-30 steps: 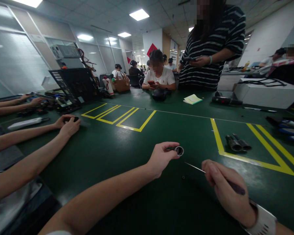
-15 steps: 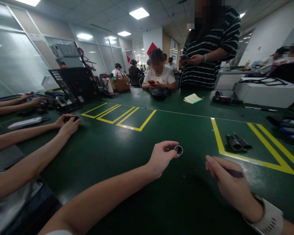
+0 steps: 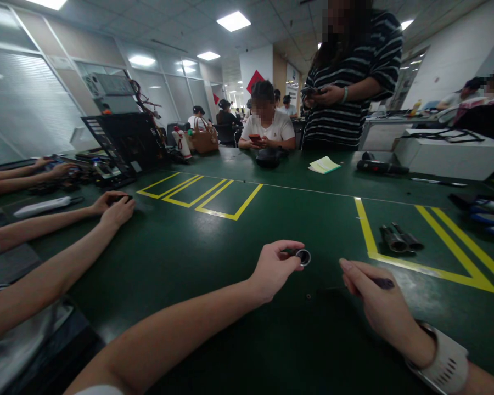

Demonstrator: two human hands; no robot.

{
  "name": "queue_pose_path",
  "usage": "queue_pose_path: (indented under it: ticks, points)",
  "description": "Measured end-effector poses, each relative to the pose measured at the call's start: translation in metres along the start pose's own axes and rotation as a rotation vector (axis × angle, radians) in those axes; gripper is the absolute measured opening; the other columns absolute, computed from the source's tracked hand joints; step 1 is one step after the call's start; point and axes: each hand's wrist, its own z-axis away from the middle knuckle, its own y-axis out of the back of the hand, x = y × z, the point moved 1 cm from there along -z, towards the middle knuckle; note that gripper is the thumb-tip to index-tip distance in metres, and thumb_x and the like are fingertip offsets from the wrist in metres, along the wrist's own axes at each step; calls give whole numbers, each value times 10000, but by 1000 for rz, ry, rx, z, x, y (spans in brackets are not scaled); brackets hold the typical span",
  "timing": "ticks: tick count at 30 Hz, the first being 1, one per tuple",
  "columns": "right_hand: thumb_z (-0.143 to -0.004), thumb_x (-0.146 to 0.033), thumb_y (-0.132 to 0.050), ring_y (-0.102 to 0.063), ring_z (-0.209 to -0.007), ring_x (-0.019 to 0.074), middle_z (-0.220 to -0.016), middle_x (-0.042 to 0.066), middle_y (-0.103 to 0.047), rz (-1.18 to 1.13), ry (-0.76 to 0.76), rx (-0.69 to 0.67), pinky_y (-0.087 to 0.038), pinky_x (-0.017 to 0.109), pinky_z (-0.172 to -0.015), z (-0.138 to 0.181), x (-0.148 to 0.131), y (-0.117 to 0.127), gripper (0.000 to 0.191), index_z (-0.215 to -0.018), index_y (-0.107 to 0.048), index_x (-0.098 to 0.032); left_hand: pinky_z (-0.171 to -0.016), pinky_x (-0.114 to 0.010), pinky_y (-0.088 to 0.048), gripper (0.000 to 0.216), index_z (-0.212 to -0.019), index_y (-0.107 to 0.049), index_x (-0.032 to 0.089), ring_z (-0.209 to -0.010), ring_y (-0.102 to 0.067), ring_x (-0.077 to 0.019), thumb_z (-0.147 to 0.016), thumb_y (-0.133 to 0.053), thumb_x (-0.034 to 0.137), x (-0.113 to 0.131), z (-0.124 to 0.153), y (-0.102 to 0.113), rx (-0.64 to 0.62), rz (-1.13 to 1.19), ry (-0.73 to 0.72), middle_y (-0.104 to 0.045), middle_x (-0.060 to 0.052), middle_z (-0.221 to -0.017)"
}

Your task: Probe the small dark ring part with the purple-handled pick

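Observation:
My left hand (image 3: 274,269) is closed on a short metal tube (image 3: 304,257), its round open end facing me. My right hand (image 3: 379,299), with a pale watch strap at the wrist, grips a screwdriver (image 3: 383,283). Its dark handle shows behind the fingers, and a thin dark shaft points left, low over the table and hard to make out. Between the two hands, a small dark nut-like ring (image 3: 308,296) lies on the green table (image 3: 214,252). The tube and the screwdriver are apart.
Two metal tubes with narrow stems (image 3: 401,239) lie inside a yellow-taped area at right. Blue-handled tools (image 3: 489,216) sit at the right edge. A co-worker's hands (image 3: 117,208) hold a dark part at left. A white box (image 3: 448,156) and a folded paper (image 3: 324,165) stand farther back.
My left hand has moved slightly right and down with the metal tube. My right hand has shifted a little left with the screwdriver, bringing the two hands closer.

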Motion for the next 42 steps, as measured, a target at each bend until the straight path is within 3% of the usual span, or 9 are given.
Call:
queue_pose_path:
  ticks: [8,15,21,26,30,36,42]
  points:
    - [-842,-463,-424,-403,-396,137,-414,-29,-412,112,44,-40,-322,274,-407,-2,-11,2,459,-445,-430,-235,-845,-372,-520,343,-1084,-633,162,-917,-648,-191,-760,-614,52,-11,-1,-2,-66,-54,-77,-665,-91,-1035]
    - [-763,-499,-477,-376,-398,128,-390,-38,-383,116,-108,-139,-275,278,-433,-11,-19,3,460,-394,-414,-232,-824,-355,-508,319,-1038,-647,129,-866,-651,-181,-734,-618,34,-9,-1,-5,-25,-81,-80,-681,-90,-979]
    - [-726,-478,-632,-390,-449,117,-434,-34,-430,-384,-285,22,-282,257,-445,-9,5,-4,445,-414,-480,-199,-838,-350,-508,330,-1069,-636,148,-891,-650,-172,-762,-594,35,-6,0,-3,-17,-51,-45,-680,-78,-991]
    - [-778,-465,-574,-396,-430,123,-390,-54,-359,-557,-298,44,-411,293,-513,-7,10,-9,453,-426,-436,-216,-857,-351,-510,325,-1067,-637,144,-926,-644,-171,-773,-583,17,0,2,-4,5,-12,-6,-674,-83,-1017]
    - [-844,-431,-526,-483,-514,153,-432,-35,-424,-617,-121,75,-476,345,-648,-1,6,-5,406,-500,-511,-214,-862,-351,-511,317,-1059,-641,136,-923,-641,-166,-775,-581,9,1,2,-4,19,-3,-15,-673,-84,-1016]
    - [-922,-323,-442,-531,-580,162,-584,4,-528,-91,323,8,-425,287,-544,12,-5,-3,327,-633,-547,-209,-851,-342,-518,309,-1064,-631,138,-911,-645,-161,-773,-609,37,-1,3,-3,-10,20,-24,-671,-77,-1008]
    - [-915,-176,-417,-503,-555,149,-613,6,-523,128,560,3,-398,276,-495,16,-17,-8,241,-693,-506,-206,-806,-316,-531,270,-996,-652,122,-825,-659,-143,-744,-631,28,-2,2,-5,21,9,-44,-685,-61,-906]
